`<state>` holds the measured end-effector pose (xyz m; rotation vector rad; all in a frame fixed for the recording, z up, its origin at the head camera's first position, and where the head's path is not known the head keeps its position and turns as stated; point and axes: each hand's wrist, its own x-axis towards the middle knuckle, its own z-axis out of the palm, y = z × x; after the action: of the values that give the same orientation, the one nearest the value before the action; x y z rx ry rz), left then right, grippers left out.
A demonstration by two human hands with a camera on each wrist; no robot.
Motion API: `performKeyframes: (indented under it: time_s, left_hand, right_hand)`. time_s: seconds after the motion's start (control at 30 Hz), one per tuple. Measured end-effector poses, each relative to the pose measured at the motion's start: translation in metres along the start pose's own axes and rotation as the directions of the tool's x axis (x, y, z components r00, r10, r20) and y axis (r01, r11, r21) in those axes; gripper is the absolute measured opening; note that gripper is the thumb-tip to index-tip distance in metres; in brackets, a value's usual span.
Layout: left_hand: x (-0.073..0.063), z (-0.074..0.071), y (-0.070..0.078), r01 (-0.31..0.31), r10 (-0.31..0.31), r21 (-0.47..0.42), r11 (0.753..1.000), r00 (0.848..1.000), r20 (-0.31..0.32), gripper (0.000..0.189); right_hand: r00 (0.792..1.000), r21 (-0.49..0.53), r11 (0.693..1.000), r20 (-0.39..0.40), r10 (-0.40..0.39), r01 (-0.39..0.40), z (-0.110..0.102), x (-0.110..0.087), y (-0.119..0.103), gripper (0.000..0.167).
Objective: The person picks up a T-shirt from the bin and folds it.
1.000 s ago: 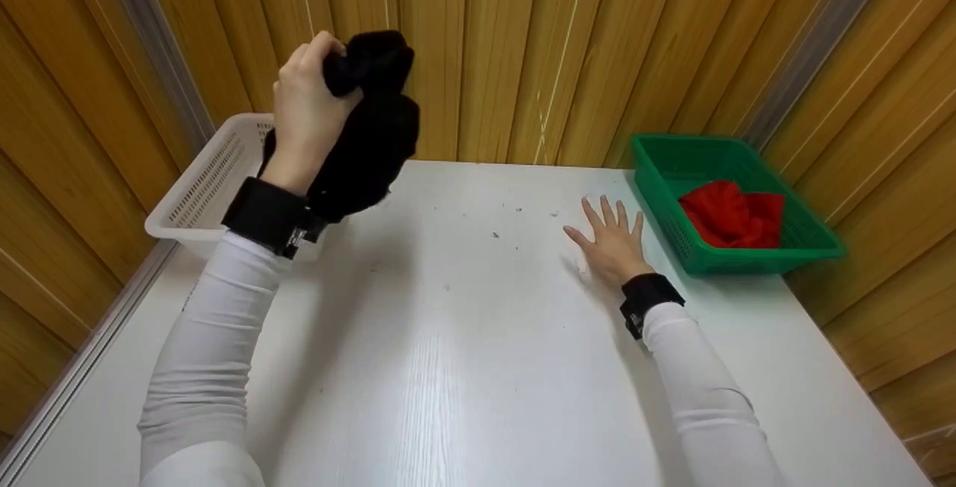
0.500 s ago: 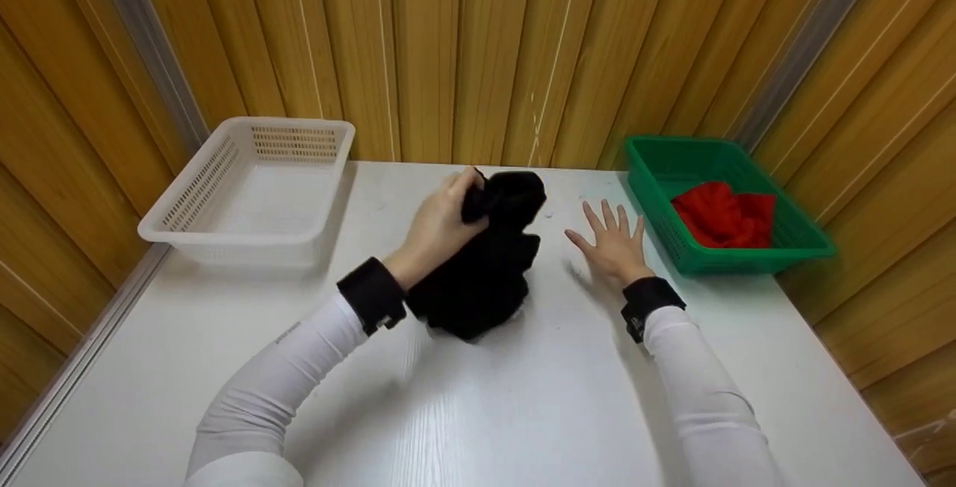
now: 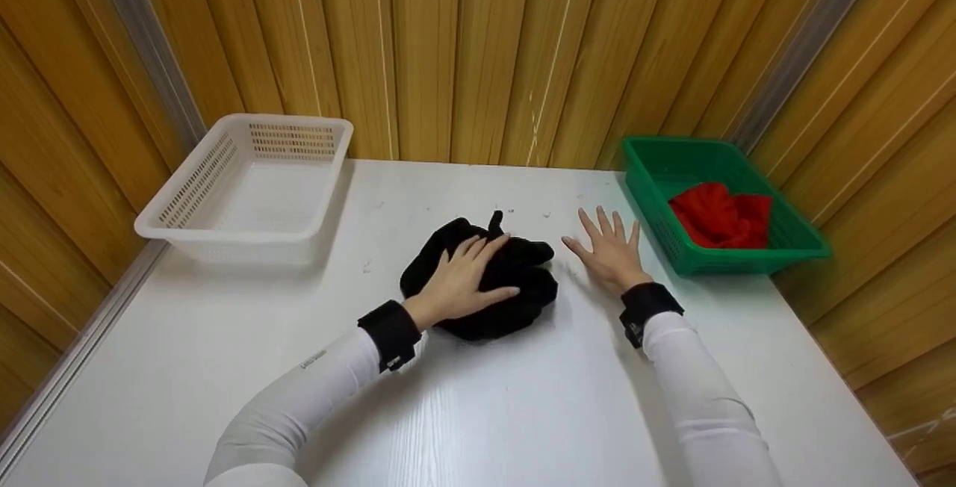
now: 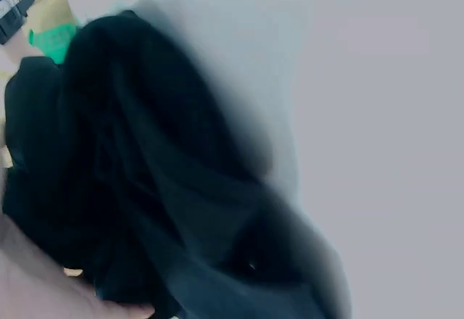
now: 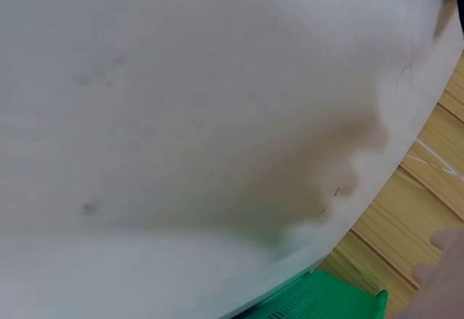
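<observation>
A bunched black cloth (image 3: 523,285) lies in a heap on the white table, its folds filling much of the left wrist view. My left hand (image 3: 459,285) rests on top of it with fingers extended and thumb out to the side. To the right, my right hand (image 3: 611,254) is spread palm down at the table, holding nothing, between the black cloth and the green basket (image 3: 724,261). Inside that basket sits a crumpled red cloth (image 3: 717,214).
A white plastic basket (image 3: 246,236) with slotted sides stands at the back left of the table (image 3: 478,412). Wood-patterned panels (image 3: 455,54) wall in the back and both sides.
My left hand has carried the black cloth from over the white basket to the table's middle and let go of it there. The right hand has stayed nearly still.
</observation>
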<state>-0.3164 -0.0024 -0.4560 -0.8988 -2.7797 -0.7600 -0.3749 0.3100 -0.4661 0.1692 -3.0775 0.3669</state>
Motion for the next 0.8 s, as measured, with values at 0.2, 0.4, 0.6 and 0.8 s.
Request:
performKeyframes:
  time_s: [0.2,0.4,0.6,0.8]
  left_hand:
    - [-0.007,-0.013,-0.023,0.031,-0.031,0.004,1.000,0.999,0.042,0.075]
    - [-0.015,-0.020,-0.052,0.050,-0.053,0.029,0.998,0.994,0.093,0.063]
    - [-0.020,-0.021,-0.070,0.009,-0.013,0.049,0.999,0.996,0.089,0.062]
    - [-0.021,-0.017,-0.076,-0.007,-0.003,0.056,0.998,0.985,0.174,0.069]
  right_hand:
    - [0.989,0.037,0.989,-0.038,-0.143,0.145,0.000,-0.008,-0.007,0.061]
    - [0.944,0.161,0.931,-0.029,-0.328,0.329,-0.006,-0.027,-0.017,0.026]
    - [0.903,0.282,0.877,0.072,-0.423,0.389,-0.002,-0.044,-0.031,0.040]
    - [0.881,0.445,0.805,0.072,-0.468,0.391,0.013,-0.047,-0.043,0.046]
